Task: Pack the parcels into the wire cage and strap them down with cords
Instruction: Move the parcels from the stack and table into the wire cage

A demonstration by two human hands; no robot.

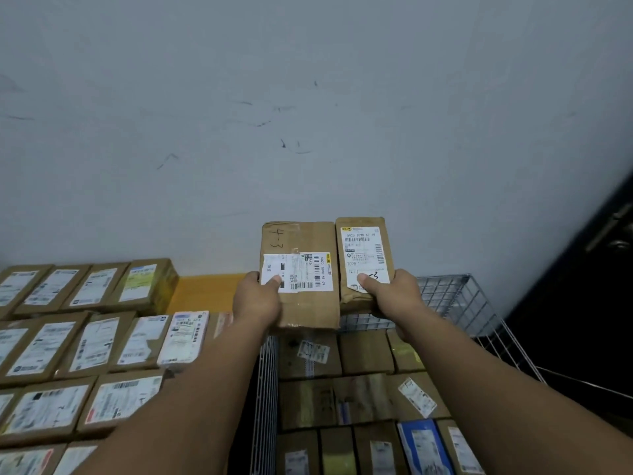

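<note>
Cardboard fills both hands. The left hand [258,296] grips the near end of a wide box marked 4-3 [301,240], with its thumb pressed on the white label and its fingers hidden underneath. The right hand [390,291] grips the near end of a narrower brown parcel [363,241] in the same way, thumb on the label and fingers curled under the edge. The two parcels lie side by side with their long edges touching or very nearly so. They reach away from the hands toward the grey wall [308,97], raised over the far edge of the wire cage [455,296]. I cannot tell whether their undersides already rest on anything.

The step appears to be setting this pair onto the load. Each parcel is held by one end only, so the far ends could droop. It would help to keep them level, labels up, and lower them together. They should end up flush with the mesh at the far edge and snug against their neighbours, which leaves a flat top for strapping. The narrow parcel's wrapping looks creased and may give under a hard squeeze.

Below the forearms, the packed parcels [342,399] already fill the cage in tight rows. Beyond the cage's left edge, rows of labelled boxes [85,337] wait. No cords show.
</note>
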